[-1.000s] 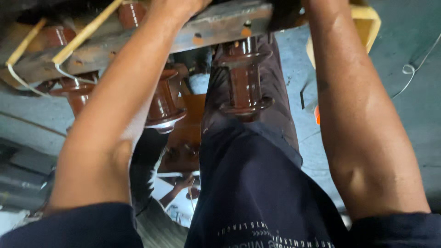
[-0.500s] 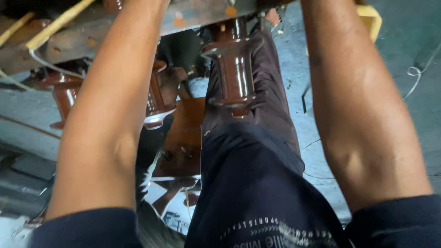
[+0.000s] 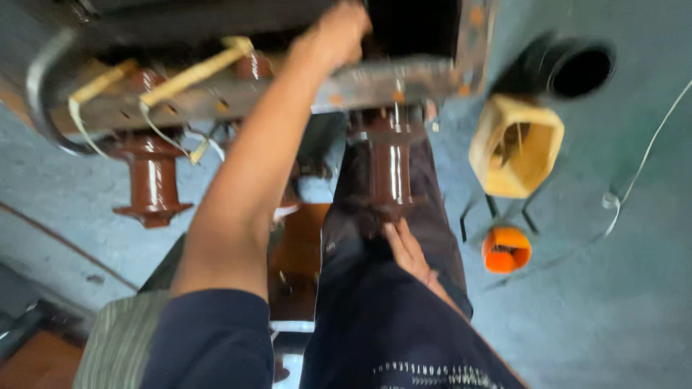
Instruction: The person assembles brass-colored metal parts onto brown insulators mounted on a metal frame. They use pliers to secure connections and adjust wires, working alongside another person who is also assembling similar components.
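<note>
Two hands | left hand (image 3: 337, 32) on rusty flat bar (image 3: 389, 79) | right hand (image 3: 405, 248) under glossy ribbed insulator (image 3: 389, 173)

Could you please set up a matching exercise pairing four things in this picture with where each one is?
Things:
1. left hand
2. right hand
3. orange cup-like object
4. yellow six-sided tub

Places:
A. on the floor, just below the yellow tub
B. on the rusty metal frame up top
C. under the middle brown insulator
D. on the floor, beside a dark pipe opening

Pairs: 1-B, 2-C, 3-A, 4-D
</note>
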`<state>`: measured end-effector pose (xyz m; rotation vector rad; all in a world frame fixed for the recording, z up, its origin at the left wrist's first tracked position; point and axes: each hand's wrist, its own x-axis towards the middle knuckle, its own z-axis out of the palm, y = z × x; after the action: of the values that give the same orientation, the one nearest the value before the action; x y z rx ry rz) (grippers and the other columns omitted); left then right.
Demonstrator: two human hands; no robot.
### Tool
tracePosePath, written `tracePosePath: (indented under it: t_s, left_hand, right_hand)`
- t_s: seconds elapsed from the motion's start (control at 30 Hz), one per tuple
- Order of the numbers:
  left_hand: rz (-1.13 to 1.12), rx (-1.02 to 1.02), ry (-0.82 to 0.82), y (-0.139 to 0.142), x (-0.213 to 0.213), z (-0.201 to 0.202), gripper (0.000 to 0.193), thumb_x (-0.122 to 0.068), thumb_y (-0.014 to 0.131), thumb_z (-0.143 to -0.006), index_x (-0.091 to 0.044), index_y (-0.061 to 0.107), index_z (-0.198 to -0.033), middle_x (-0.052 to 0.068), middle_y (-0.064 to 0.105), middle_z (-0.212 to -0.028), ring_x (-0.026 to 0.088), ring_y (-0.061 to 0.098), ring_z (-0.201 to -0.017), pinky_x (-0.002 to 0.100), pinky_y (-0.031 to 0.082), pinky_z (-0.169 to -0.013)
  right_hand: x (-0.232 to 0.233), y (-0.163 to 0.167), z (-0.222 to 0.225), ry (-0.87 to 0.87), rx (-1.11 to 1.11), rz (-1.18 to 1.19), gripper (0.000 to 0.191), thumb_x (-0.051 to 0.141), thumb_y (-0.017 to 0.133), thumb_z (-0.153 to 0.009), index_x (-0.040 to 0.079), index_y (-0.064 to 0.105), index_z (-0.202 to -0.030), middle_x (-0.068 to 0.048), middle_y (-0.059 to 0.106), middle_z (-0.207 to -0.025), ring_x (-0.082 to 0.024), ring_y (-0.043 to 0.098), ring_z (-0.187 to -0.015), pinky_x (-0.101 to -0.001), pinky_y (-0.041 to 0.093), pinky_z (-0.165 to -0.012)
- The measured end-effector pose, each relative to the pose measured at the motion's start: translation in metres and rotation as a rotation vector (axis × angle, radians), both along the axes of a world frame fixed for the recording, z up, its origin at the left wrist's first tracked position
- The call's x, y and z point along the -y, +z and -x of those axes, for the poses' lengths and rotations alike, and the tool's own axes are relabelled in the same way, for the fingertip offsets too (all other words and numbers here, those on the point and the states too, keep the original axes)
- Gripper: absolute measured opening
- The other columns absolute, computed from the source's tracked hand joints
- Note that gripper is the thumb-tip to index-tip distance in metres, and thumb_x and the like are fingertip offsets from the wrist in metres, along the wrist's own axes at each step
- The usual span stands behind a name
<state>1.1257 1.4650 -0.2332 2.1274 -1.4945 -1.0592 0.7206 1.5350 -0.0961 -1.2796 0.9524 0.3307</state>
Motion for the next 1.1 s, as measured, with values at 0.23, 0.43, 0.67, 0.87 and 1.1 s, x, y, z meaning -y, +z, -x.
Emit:
tracePosePath:
  t_s: [0.23, 0.43, 0.67, 0.87, 1.1]
  left_hand:
    - [-0.342, -0.227, 0.213, 0.009, -0.039, -0.030, 0.046, 0.004, 0.051, -0.093, -0.013, 0.070, -0.132, 0.026, 0.069, -0.123, 0.039, 0.068, -0.114, 0.043, 0.054, -0.102]
    - [-0.236, -0.306, 0.006, -0.025, -0.052, -0.020, 0.074, 0.013, 0.046, -0.075, 0.008, 0.038, -0.148, 0.028, 0.037, -0.155, 0.036, 0.037, -0.146, 0.039, 0.029, -0.121]
    - [-0.215, -0.473, -0.139, -0.056, -0.050, -0.012, 0.082, 0.010, 0.044, -0.074, 0.003, 0.032, -0.155, 0.029, 0.027, -0.161, 0.038, 0.031, -0.148, 0.040, 0.025, -0.123]
    - [-0.149, -0.050, -0.299, -0.039, -0.018, -0.001, 0.017, -0.020, 0.065, -0.085, -0.012, 0.079, -0.089, 0.016, 0.075, -0.088, 0.036, 0.074, -0.083, 0.052, 0.059, -0.066]
    - [0.529, 0.221, 0.038, -0.067, 0.012, 0.010, 0.016, -0.021, 0.063, -0.073, -0.014, 0.071, -0.061, 0.009, 0.071, -0.070, 0.030, 0.071, -0.067, 0.046, 0.056, -0.055]
  right_hand:
    - [0.010, 0.013, -0.021, 0.178, -0.366, 0.104, 0.039, 0.037, 0.040, -0.105, 0.013, 0.063, -0.126, -0.016, 0.077, -0.083, -0.037, 0.073, -0.081, -0.0462, 0.053, -0.074]
    - [0.013, 0.017, -0.026, 0.376, -0.617, 0.134, 0.043, 0.041, 0.040, -0.103, 0.018, 0.059, -0.133, -0.023, 0.072, -0.077, -0.047, 0.067, -0.079, -0.0556, 0.048, -0.070]
    - [0.002, 0.018, -0.003, 0.429, -0.558, 0.242, 0.041, 0.044, 0.039, -0.105, 0.012, 0.061, -0.119, -0.023, 0.071, -0.077, -0.047, 0.066, -0.079, -0.0550, 0.048, -0.070]
    - [0.004, 0.013, 0.006, 0.432, -0.644, 0.323, 0.051, 0.050, 0.042, -0.101, 0.012, 0.059, -0.130, -0.028, 0.069, -0.077, -0.046, 0.070, -0.074, -0.0540, 0.051, -0.066]
    - [0.003, -0.003, -0.017, 0.601, -0.747, 0.463, 0.057, 0.054, 0.043, -0.099, 0.027, 0.056, -0.147, -0.028, 0.072, -0.085, -0.046, 0.071, -0.078, -0.0555, 0.055, -0.067]
